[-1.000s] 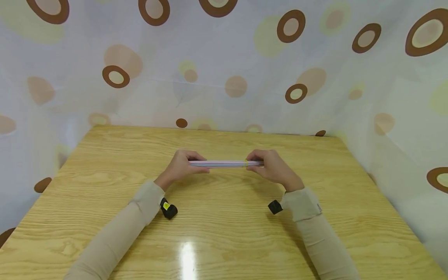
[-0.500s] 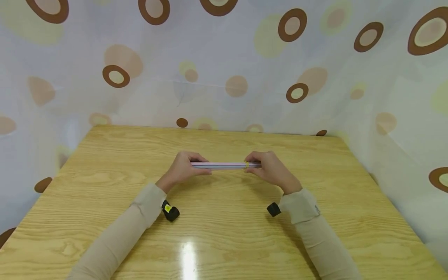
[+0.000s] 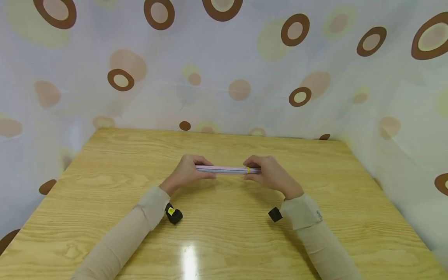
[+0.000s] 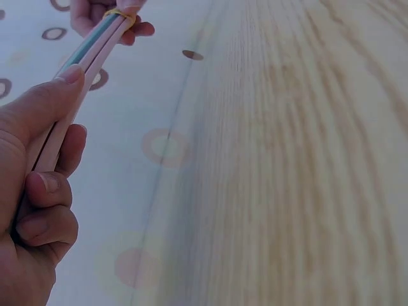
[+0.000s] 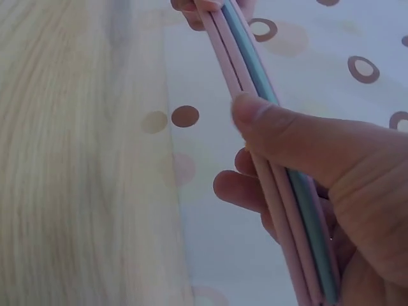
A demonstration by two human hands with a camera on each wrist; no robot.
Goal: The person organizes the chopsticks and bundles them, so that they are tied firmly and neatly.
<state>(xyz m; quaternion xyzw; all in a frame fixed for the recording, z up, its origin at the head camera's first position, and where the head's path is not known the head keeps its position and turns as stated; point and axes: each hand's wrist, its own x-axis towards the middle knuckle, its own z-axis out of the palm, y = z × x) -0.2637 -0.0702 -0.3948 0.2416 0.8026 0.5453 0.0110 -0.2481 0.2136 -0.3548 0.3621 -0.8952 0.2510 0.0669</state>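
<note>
A bundle of chopsticks [image 3: 227,170], pink and blue-green, is held nearly level above the table in the head view. A yellow rubber band [image 3: 247,170] circles it toward its right end. My left hand [image 3: 187,171] grips the left end, thumb along one side and fingers curled beneath, as the left wrist view shows. At the other end my right hand [image 3: 274,175] grips close to the band. In the right wrist view the right thumb [image 5: 299,137] presses across the chopsticks, with fingers behind them. The palms hide parts of both ends.
Below the hands spreads a wood-grain table [image 3: 224,225]. A white curtain [image 3: 210,58] with brown and beige ovals hangs along its far and side edges. Small black devices [image 3: 275,214] sit at both sleeve cuffs.
My hands have drawn slightly closer together along the bundle. The right fingertips now reach a little past the rubber band. Both hands keep their grip, and the head view has shifted slightly.
</note>
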